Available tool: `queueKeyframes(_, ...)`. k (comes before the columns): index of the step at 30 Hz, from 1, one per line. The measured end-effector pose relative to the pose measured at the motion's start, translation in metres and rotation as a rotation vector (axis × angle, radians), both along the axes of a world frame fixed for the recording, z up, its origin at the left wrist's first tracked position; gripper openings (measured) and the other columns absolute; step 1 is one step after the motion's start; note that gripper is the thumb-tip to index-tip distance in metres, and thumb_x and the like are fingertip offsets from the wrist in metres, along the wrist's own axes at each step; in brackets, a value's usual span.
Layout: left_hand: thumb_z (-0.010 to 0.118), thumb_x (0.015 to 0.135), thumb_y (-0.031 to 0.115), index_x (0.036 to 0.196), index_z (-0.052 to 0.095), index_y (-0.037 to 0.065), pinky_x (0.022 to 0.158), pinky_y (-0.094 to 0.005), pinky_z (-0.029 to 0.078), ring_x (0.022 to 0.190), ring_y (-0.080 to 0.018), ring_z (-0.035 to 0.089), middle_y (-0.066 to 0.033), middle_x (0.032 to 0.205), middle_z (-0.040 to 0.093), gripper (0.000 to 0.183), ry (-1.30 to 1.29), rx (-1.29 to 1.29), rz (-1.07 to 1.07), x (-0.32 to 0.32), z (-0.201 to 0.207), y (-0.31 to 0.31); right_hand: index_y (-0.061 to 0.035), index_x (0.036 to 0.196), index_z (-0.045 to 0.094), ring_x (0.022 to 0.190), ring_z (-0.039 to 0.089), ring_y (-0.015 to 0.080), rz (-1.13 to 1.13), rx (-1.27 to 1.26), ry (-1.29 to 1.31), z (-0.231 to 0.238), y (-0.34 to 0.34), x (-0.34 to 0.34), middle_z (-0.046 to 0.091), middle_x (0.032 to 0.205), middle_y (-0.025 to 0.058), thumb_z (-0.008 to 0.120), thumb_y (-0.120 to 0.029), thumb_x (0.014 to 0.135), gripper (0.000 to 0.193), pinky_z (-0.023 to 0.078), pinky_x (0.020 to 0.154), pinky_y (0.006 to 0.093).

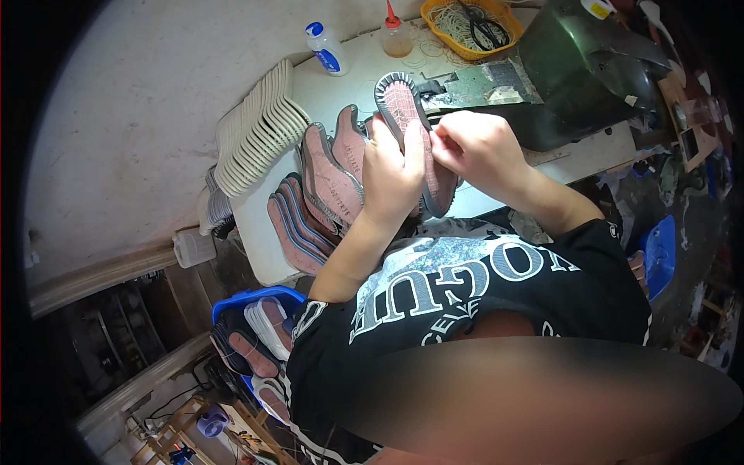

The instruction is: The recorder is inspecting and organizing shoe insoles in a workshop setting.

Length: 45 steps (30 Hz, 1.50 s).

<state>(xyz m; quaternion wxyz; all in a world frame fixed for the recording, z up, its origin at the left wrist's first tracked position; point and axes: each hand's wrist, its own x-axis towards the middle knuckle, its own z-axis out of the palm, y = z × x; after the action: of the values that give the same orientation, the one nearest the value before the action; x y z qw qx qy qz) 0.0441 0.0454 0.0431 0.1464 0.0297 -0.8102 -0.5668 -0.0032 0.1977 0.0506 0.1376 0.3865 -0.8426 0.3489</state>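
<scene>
Black shirt with pale lettering (480, 283) nearest, white desk (360, 87) beyond.
Left hand (393, 167) clamps a long, black-edged pink sole (401, 105) over the desk; right hand (477, 147) pinches its side. A loose left grip could let it twist; the nearby left forearm (353, 249) could topple the leaning pink soles (329, 174).

Shoe workshop: green machine (570, 66), piled pink soles (288, 239).

Printing marks the black shirt (465, 310) — largest there — some pink soles (329, 180), and a blue-labelled white bottle (327, 51).
</scene>
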Motion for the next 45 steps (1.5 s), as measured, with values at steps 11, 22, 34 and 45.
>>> queueKeyframes(11,0.063,0.087,0.016,0.099,0.058,-0.002,0.074,-0.0276,0.047,0.086,-0.0153,0.057,-0.0093,0.096,0.057,0.022,-0.060,0.721,0.005,-0.039,-0.034,-0.044,-0.0012,0.118,0.054,0.082,0.058,0.0063,0.368,-0.547,-1.489,-0.042,0.013,0.044,0.062,0.095,0.0031,0.054,-0.026,0.097,0.033,0.047,0.061,0.0209)
queueKeyframes(22,0.073,0.073,0.038,0.070,0.060,0.001,0.086,-0.0448,0.042,0.100,-0.0344,0.050,-0.0164,0.097,0.057,0.039,0.028,-0.387,0.248,-0.085,-0.056,-0.042,-0.0038,0.097,0.060,0.059,0.050,0.0027,0.096,-0.626,-1.337,-0.046,0.016,0.037,0.061,0.078,-0.0016,0.057,-0.025,0.095,0.021,0.039,0.051,0.0178)
queueKeyframes(34,0.049,0.092,0.052,0.102,0.064,-0.004,0.074,-0.0325,0.047,0.079,-0.0208,0.059,-0.0109,0.089,0.066,0.058,-0.381,-0.103,0.400,0.039,-0.025,-0.215,-0.0016,0.120,0.052,0.061,0.057,0.0062,0.382,-0.539,-1.302,-0.017,-0.074,0.030,0.063,0.090,0.0040,0.059,-0.024,0.093,0.035,0.047,0.051,0.0196)
queueKeyframes(45,0.085,0.057,0.048,0.111,0.051,-0.011,0.085,-0.0377,0.048,0.098,-0.0335,0.061,-0.0264,0.106,0.060,0.087,-0.698,-0.192,0.774,0.151,-0.102,-0.246,-0.0054,0.124,0.056,0.056,0.054,0.0059,0.294,-0.191,-1.071,-0.035,-0.054,0.031,0.057,0.065,-0.0015,0.063,-0.026,0.090,0.041,0.038,0.049,0.0208)
